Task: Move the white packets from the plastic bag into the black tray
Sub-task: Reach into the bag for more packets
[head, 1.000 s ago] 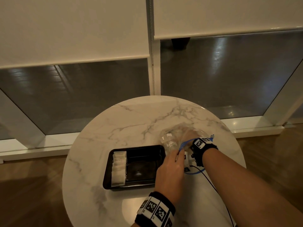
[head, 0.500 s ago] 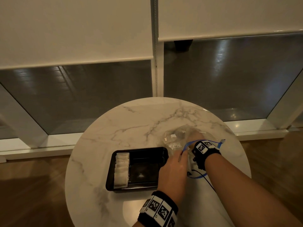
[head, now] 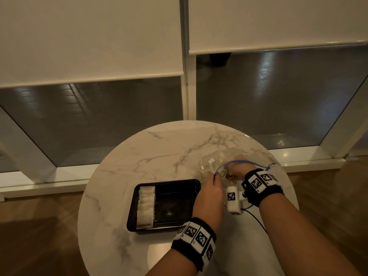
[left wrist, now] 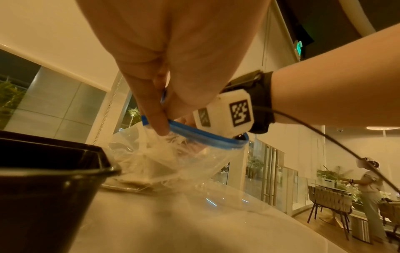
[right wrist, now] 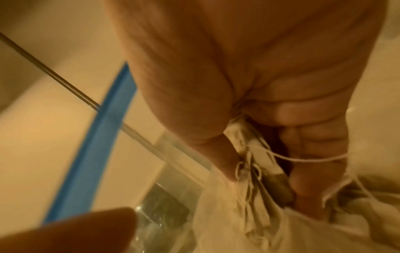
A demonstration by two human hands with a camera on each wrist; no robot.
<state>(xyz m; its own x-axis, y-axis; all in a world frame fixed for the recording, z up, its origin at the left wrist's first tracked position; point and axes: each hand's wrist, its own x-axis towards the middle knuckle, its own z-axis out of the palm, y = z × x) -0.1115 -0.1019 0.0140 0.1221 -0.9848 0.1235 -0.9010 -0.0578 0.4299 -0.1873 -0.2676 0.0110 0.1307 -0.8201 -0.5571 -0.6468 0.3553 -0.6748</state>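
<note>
**Packet pick inside bag: handling notes**

Location. The bag (head: 216, 166), clear plastic with a blue zip rim, lies on the surface (head: 159, 152) just right of the tray (head: 196, 185), apparently touching its corner in the left wrist view. A column of packets (head: 146, 208) already lies along the tray's left side; the rest of the tray floor is bare. More packets (right wrist: 244, 214) remain bunched in the bag.

Hands. The left hand (head: 208, 194) pinches the blue rim between thumb and fingers (left wrist: 159, 123), holding the mouth open. The right hand (head: 238, 169) is inside the mouth, thumb and fingers (right wrist: 303, 193) closed on the top edges of what looks like more than one packet, with white strings looped across the fingers.

Handling, as judged. The packets look like tea bags: very light, soft, thin paper, each with a string and tag. They should need almost no grip force, but the paper could tear if pulled hard, and the strings appear tangled, so one pull may drag neighbours out. The folded top edge, where the fingers now sit, is the soundest hold; the string alone would let the packet swing. The bag film is limp and slick and would likely collapse or slide unless the rim is held.

Stage. Transfer partly done; a pick is in hand.
</note>
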